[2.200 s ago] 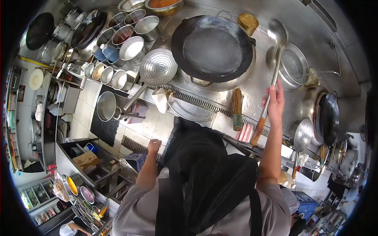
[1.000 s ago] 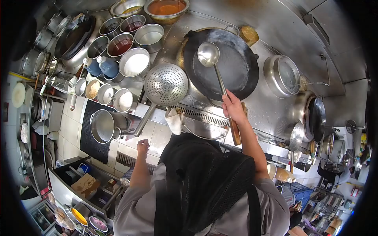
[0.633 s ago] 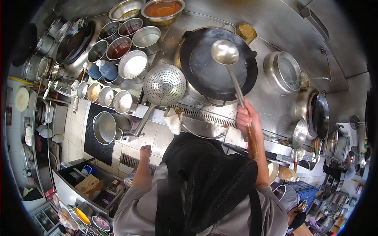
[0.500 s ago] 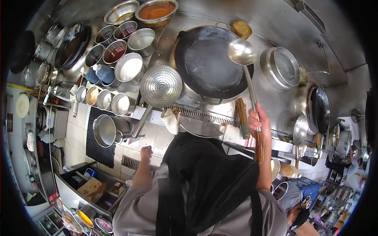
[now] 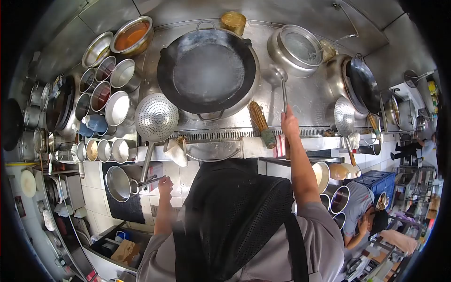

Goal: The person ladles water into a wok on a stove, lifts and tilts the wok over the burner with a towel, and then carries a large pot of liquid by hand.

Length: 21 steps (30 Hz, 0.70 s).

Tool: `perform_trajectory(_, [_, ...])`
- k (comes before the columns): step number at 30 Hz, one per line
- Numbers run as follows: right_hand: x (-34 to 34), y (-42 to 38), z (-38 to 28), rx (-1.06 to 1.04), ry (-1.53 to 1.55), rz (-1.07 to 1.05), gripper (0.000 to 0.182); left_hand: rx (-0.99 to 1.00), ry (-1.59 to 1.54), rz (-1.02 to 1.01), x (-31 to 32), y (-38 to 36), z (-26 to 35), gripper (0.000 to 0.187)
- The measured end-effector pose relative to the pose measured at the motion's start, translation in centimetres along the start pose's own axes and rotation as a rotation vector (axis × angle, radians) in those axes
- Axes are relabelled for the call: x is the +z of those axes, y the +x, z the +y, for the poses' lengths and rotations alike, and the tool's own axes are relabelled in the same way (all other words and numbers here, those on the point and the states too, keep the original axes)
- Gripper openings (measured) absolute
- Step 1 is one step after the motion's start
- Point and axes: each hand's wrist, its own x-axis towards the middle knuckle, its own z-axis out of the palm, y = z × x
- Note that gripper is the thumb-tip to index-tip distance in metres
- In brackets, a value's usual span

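Right hand (image 5: 290,123): clamped on the long steel ladle (image 5: 283,89), held beside the large black wok (image 5: 207,70).
Left hand (image 5: 165,186): loosely curled, nothing held.

A large dark wok (image 5: 206,70) sits empty on the steel range at the upper centre of the frame. Just left of it a perforated skimmer (image 5: 156,117) rests on the ledge, and farther left stand round metal bowls of seasonings (image 5: 108,89), the top one holding orange sauce (image 5: 132,35). A bamboo brush (image 5: 261,124) lies below the wok. At upper right stands a lidded steel pot (image 5: 297,47), with a second wok (image 5: 364,84) tilted beyond it. At lower right a person (image 5: 364,211) bends beside a blue crate (image 5: 378,181).
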Motion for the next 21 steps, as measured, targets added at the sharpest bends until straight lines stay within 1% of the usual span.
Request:
perform_trajectory(2, [0.3,-0.2,1.1,0.042,0.011,-0.021,0.052,-0.019,0.021,0.042,-0.4,-0.9,-0.6,0.032])
perform_trajectory(3, [0.1,-0.3,0.5,0.053,0.018,-0.034,0.052,-0.028,0.023,0.069,-0.7,-1.2,-1.0,0.032])
perform_trajectory(4, [-1.1,-0.6,-0.8,0.063,-0.038,-0.027,0.05,-0.033,0.02,0.069,-0.9,-1.6,-1.5,0.033])
perform_trajectory(7, [-4.3,-1.8,-5.1,0.008,0.14,0.029,0.048,-0.046,-0.016,0.171,-0.4,-3.7,-2.3,0.026])
perform_trajectory(8, [-5.0,-2.0,-6.4,-0.062,0.205,0.066,0.048,-0.062,-0.052,0.147,-0.3,-4.1,-2.8,0.025])
perform_trajectory(11, [-5.7,-1.6,-10.3,-0.157,0.523,-0.019,0.05,-0.104,-0.055,0.128,0.3,-4.9,-3.4,0.025])
perform_trajectory(12, [-4.4,-0.6,-10.6,-0.185,0.586,-0.056,0.051,-0.111,-0.043,0.091,0.3,-4.6,-3.7,0.028])
perform_trajectory(13, [-4.2,0.1,-12.0,-0.21,0.65,-0.096,0.052,-0.098,-0.052,0.101,0.6,-4.5,-3.6,0.03])
perform_trajectory(15, [-4.3,0.2,-15.6,-0.06,0.947,-0.356,0.052,-0.074,-0.072,0.12,1.5,-4.3,-3.5,0.033])
perform_trajectory(16, [-3.8,0.6,-16.8,-0.067,0.965,-0.395,0.053,-0.091,-0.059,0.054,1.2,-3.6,-3.7,0.035])
perform_trajectory(18, [-2.5,1.7,-18.7,-0.084,0.998,-0.482,0.053,-0.045,-0.078,0.057,1.0,-3.0,-3.9,0.036])
perform_trajectory(21, [-0.8,3.1,-20.5,-0.067,0.989,-0.529,0.054,-0.019,-0.136,0.084,0.7,-3.3,-4.0,0.034])
